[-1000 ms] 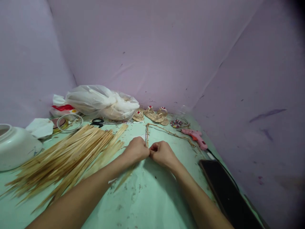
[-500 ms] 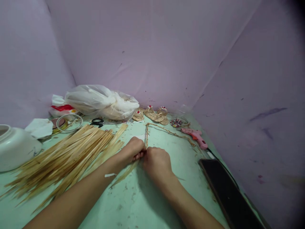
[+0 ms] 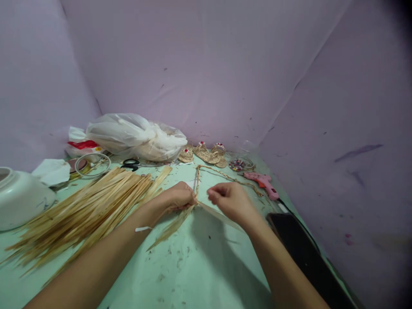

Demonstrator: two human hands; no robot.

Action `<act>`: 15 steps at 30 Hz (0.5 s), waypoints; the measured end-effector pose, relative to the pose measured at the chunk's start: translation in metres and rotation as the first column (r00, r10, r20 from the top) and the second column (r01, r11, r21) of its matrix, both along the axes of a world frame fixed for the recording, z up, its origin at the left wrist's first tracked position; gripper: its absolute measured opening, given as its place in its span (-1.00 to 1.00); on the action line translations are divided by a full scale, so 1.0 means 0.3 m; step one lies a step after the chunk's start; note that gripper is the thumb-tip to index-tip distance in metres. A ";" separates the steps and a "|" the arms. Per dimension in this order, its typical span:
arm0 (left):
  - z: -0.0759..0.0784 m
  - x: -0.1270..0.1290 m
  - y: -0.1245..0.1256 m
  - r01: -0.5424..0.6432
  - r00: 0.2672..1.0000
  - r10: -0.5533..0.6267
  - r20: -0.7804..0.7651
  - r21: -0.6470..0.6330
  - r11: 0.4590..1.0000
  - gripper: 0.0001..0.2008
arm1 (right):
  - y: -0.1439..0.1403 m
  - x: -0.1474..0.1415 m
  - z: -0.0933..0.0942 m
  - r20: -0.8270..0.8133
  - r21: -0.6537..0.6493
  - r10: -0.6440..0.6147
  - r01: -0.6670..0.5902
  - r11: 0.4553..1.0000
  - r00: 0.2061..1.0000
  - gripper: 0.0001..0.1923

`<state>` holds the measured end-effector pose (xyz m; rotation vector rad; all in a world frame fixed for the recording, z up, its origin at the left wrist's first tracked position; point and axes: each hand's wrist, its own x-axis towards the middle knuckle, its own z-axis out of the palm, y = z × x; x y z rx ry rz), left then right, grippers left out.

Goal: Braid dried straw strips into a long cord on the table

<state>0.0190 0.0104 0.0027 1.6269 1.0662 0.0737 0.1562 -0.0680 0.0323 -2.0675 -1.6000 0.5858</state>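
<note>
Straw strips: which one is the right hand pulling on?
The single pale strip running from the left hand under the right hand, apart from the big pile at left.

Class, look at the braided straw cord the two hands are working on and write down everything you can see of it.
The braided cord is thin, tan and rough, plaited from dry straw-like strips. It lies on the green table, running away from the hands toward the back, then bending right toward the pink glue gun. Its near end is pinched in the left hand, where loose flat strips fan out unbraided. The right hand pulls one pale strip sideways from that point. How far the cord runs past the glue gun is unclear.
</note>
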 end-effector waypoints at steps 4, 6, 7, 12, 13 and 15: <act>0.002 -0.011 0.007 0.020 1.000 -0.019 0.014 -0.009 1.000 -0.93 | 0.043 0.021 -0.054 -0.372 -0.009 -0.153 0.161 0.987 0.915 -0.85; -0.001 -0.010 0.006 0.019 1.000 -0.019 0.001 -0.007 1.000 -0.94 | 0.050 -0.017 -0.078 -0.620 -0.152 -0.150 0.069 0.986 0.770 -0.88; -0.003 -0.008 0.005 0.020 1.000 -0.020 0.009 -0.007 1.000 -0.95 | 0.050 -0.038 -0.087 -0.687 -0.206 -0.161 0.023 0.978 0.708 -0.89; -0.006 0.003 -0.005 0.038 0.997 -0.041 0.061 0.053 0.998 -0.96 | 0.049 -0.070 -0.118 -0.596 -0.211 -0.162 0.041 0.977 0.787 -0.87; -0.005 0.004 -0.006 0.048 0.998 -0.052 0.042 0.088 0.995 -0.96 | 0.050 -0.064 -0.125 -0.565 -0.199 -0.159 0.054 0.979 0.809 -0.86; 0.003 0.007 -0.009 0.074 0.996 -0.065 -0.056 0.183 0.980 -0.94 | 0.054 -0.051 -0.139 -0.534 -0.191 -0.159 0.065 0.979 0.831 -0.87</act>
